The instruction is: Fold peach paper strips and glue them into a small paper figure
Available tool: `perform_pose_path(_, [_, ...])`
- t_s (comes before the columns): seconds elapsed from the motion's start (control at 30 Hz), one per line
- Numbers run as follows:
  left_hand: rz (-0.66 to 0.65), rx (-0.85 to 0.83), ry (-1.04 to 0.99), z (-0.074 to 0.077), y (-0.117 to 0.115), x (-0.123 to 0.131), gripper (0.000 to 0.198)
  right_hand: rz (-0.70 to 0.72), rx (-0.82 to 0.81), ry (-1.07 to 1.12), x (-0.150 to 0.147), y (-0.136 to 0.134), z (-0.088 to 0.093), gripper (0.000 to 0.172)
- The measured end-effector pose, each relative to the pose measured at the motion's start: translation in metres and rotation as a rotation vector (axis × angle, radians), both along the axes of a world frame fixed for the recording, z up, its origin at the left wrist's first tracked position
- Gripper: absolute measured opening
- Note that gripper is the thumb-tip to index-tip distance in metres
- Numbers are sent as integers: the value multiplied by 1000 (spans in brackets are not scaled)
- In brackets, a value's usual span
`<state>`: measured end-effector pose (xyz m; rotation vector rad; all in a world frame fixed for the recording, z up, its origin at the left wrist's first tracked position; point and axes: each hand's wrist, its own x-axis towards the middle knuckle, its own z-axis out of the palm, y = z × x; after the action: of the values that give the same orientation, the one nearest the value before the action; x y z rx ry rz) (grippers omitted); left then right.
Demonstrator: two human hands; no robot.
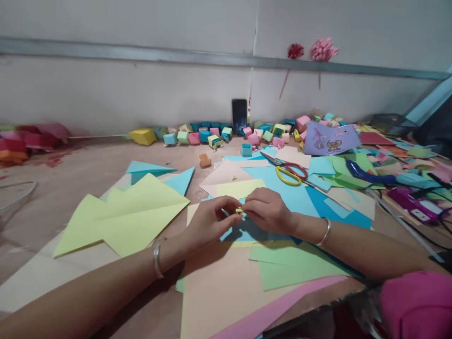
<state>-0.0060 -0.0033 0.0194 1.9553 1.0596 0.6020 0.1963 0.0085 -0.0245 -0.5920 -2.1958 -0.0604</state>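
Both hands on one thing: left hand (213, 219) and right hand (270, 212) meet over the layered paper, fingers of each pinching a small yellow piece (239, 211) (likely folded paper, mostly covered by fingertips). Neither hand free. Piece sits between the fingertips, just above the blue sheet (252, 233) on the desk (113, 157).

Step in hand, my judgement: fine shaping, creasing or pressing of that piece; exact fold can't be told. Next move calls for a light, steady pinch from both sides, small finger shifts, no hard squeeze, since thin paper would probably crumple.

Around: a yellow scrap (233, 178) lies just beyond the hands, the scissors (290, 172) beyond the right hand, the big yellow-green sheet (127, 216) left of the left hand. Orange paper box (204, 160) and teal paper box (246, 149) stand farther back, before a row of small paper boxes (205, 136).
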Motion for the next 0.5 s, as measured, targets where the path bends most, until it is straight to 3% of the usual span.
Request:
perform_pose_path(0.17, [34, 71, -40, -9, -12, 1, 20, -37, -61, 192, 1, 0, 1, 18])
perform_pose_path(0.3, [-148, 153, -1, -17, -19, 2, 24, -124, -158, 331, 5, 6, 5, 19])
perform_pose_path(0.4, [-324, 177, 39, -16, -25, 2, 17, -144, -137, 341, 16, 8, 30, 16])
perform_pose_path(0.5, [-395, 191, 33, -13, -30, 4, 14, -232, -70, 325, 31, 15, 66, 12])
